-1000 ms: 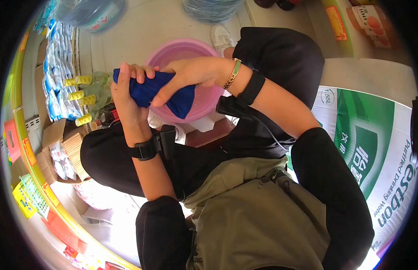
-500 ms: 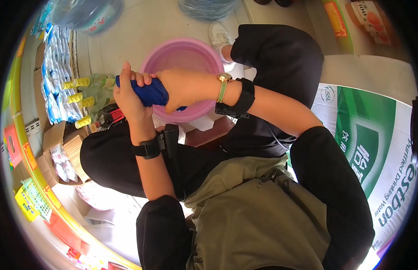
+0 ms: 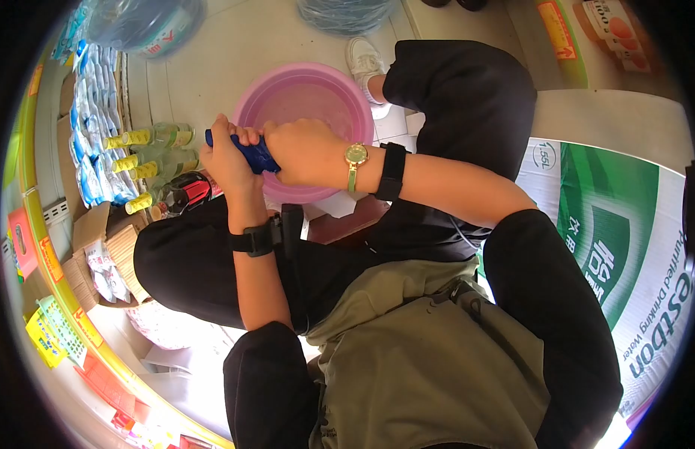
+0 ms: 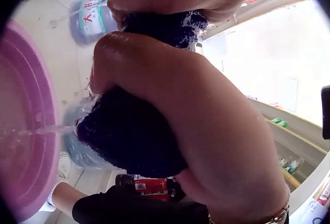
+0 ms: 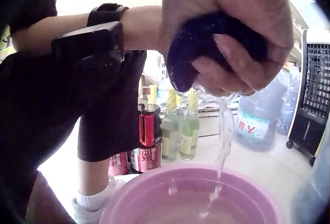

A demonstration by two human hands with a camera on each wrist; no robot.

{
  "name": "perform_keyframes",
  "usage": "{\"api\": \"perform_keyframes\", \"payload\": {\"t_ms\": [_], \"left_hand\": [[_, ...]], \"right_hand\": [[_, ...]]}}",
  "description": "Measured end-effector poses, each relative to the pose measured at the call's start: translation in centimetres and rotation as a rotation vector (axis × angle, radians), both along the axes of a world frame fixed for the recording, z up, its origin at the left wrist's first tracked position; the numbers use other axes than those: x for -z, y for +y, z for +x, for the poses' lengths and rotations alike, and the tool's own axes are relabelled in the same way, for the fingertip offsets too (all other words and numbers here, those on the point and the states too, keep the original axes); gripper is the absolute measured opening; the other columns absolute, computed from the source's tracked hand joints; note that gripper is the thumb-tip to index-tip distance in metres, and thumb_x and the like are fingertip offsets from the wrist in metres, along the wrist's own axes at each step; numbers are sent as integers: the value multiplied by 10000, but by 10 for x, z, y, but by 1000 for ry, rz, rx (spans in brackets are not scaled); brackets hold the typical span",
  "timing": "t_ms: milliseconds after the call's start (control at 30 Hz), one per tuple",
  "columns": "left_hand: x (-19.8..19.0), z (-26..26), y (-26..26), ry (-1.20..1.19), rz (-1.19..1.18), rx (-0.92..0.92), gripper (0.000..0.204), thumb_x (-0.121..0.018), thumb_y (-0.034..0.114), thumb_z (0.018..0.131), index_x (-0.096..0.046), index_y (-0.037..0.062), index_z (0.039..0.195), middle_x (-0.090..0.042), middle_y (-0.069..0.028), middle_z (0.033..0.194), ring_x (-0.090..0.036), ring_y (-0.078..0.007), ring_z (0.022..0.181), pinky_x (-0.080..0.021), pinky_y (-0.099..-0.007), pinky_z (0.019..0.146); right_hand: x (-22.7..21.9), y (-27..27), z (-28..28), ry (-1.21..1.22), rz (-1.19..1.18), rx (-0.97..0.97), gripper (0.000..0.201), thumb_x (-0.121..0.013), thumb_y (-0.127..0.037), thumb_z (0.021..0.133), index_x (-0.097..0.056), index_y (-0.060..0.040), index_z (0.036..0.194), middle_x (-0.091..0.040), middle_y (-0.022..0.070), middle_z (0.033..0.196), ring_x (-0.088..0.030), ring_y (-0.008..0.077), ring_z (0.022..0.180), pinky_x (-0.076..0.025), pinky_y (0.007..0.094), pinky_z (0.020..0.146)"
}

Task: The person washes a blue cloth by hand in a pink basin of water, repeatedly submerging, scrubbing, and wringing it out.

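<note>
A wet dark-blue cloth [image 3: 259, 156] is bunched and twisted between both hands, over the pink basin [image 3: 317, 70]. My left hand [image 3: 229, 163] grips one end, fingers curled round it and thumb up along it. My right hand [image 3: 308, 152], with a gold watch [image 3: 356, 155] on the wrist, clenches the other end, its knuckles upward. In the left wrist view, the cloth [image 4: 129, 131] bulges out beneath the right hand. A stream of water [image 5: 225, 131] falls from the cloth to the basin [image 5: 149, 183] in the right wrist view.
Glass bottles with yellow tops [image 3: 149, 165] and a dark bottle [image 3: 189, 193] stand left of the basin. Large water jugs [image 3: 149, 26] sit beyond on the tiled floor. A green-and-white water carton [image 3: 617, 239] is at right. My bent knees flank the basin.
The right hand has turned over, from thumb along the loose cloth to knuckles up with the watch face showing. The cloth is now twisted tighter, and both hands have drawn closer together.
</note>
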State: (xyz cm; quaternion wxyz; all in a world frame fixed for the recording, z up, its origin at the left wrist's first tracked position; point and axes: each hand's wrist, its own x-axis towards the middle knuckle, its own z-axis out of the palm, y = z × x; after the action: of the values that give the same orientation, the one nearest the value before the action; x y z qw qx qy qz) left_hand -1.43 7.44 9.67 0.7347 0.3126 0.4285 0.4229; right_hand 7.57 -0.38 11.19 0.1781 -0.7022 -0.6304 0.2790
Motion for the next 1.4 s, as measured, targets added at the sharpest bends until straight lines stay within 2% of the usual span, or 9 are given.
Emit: {"api": "perform_keyframes", "payload": {"t_ms": [700, 933, 1033, 1100, 1133, 1167, 1200, 1233, 1400], "left_hand": [[3, 4, -4, 69, 63, -75, 237, -491, 129, 805, -365, 57, 618, -349, -29, 532, -373, -152, 466, -361, -304, 490], [3, 4, 6, 29, 28, -73, 229, -537, 162, 786, -417, 42, 631, -446, -76, 534, -487, -203, 514, -428, -324, 570], [-1, -1, 11, -83, 16, -9, 201, -555, 207, 788, -470, 33, 736, -515, -105, 672, -539, -230, 696, -436, -345, 695], [-10, -2, 10, -167, 2, 28, 214, -561, 231, 790, -500, 27, 811, -551, -127, 773, -555, -243, 820, -430, -354, 762], [-20, -2, 8, -255, 64, 99, 259, -557, 242, 790, -502, 12, 897, -542, -146, 879, -510, -262, 930, -389, -378, 846], [-26, -2, 7, -344, 127, 169, 324, -553, 252, 789, -505, -2, 983, -532, -165, 985, -465, -282, 1039, -347, -402, 930], [-24, -7, 8, -381, 162, 254, 501, -565, 304, 780, -411, 10, 1155, -446, -190, 1150, -403, -301, 1122, -298, -426, 978], [-22, -10, 10, -382, 162, 253, 501, -565, 304, 780, -411, 10, 1155, -446, -190, 1150, -403, -301, 1122, -298, -426, 978], [-26, -9, 2, -562, 294, 379, 791, -643, 380, 703, -213, 77, 1294, -378, -189, 1217, -391, -334, 1130, -286, -466, 971]], "right_hand": [[16, 5, -2, -140, 107, -15, 327, -624, -122, 637, -456, 36, 869, -586, 143, 632, -605, 290, 587, -468, 358, 480], [16, 11, 9, -2, 141, 17, 413, -670, -172, 603, -459, 8, 910, -584, 175, 709, -598, 312, 702, -466, 369, 556], [14, 22, 23, 216, 246, 27, 381, -671, -189, 605, -509, -1, 894, -593, 166, 734, -604, 273, 712, -462, 341, 581], [1, 27, 37, 619, -186, -53, 370, -690, -236, 605, -564, -3, 863, -606, 120, 748, -600, 205, 681, -459, 299, 582], [-5, 25, 41, 844, -226, -47, 378, -706, -281, 632, -586, 24, 821, -606, 94, 754, -582, 157, 661, -459, 253, 593], [-10, 25, 44, 842, -228, -47, 378, -706, -281, 632, -586, 24, 821, -606, 94, 754, -582, 157, 661, -459, 253, 593], [-14, 25, 45, 1061, -333, -75, 370, -681, -282, 671, -577, 35, 830, -606, 109, 756, -591, 170, 659, -465, 248, 587], [-18, 24, 47, 1280, -439, -104, 364, -656, -283, 709, -568, 45, 840, -606, 124, 757, -599, 183, 656, -471, 242, 581], [-30, 19, 39, 1599, -667, -250, 361, -548, -295, 794, -545, 58, 866, -596, 172, 762, -621, 239, 662, -508, 287, 559]]}}
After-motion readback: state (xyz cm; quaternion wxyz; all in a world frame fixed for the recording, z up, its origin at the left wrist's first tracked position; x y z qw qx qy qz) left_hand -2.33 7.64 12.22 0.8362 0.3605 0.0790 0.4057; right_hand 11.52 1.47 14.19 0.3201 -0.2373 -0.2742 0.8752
